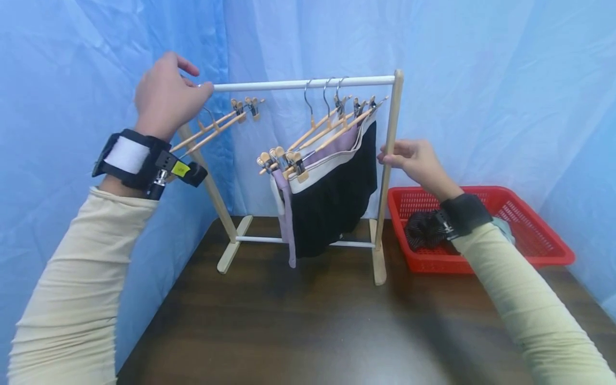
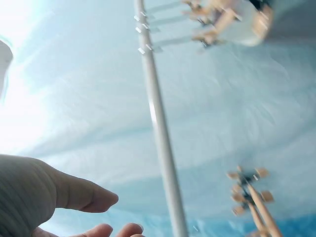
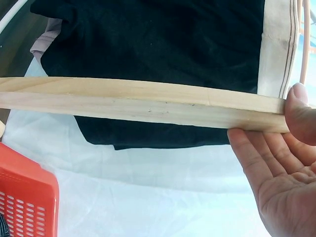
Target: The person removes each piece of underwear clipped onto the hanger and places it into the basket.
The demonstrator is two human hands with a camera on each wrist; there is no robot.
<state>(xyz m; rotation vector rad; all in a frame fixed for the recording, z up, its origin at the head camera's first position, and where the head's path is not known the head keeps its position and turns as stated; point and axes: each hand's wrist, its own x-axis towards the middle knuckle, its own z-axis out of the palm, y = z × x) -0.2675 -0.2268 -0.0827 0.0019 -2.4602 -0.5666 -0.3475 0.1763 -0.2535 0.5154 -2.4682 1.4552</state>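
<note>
Two hands (image 1: 168, 96) and two sleeves (image 1: 82, 278) show, with two wrist straps (image 1: 464, 214). There is one desk (image 1: 289, 326) and one rack (image 1: 391, 123), which has two uprights, two feet (image 1: 379, 264) and two white rails (image 1: 269, 85). Five hangers (image 1: 344, 129) hang there: three near one end, two near the other. The three carry at least two garments (image 1: 332, 203). The clips (image 1: 300, 170) overlap too much to count. One basket (image 1: 443, 262) holds at least two cloth items (image 1: 417, 231).
</note>
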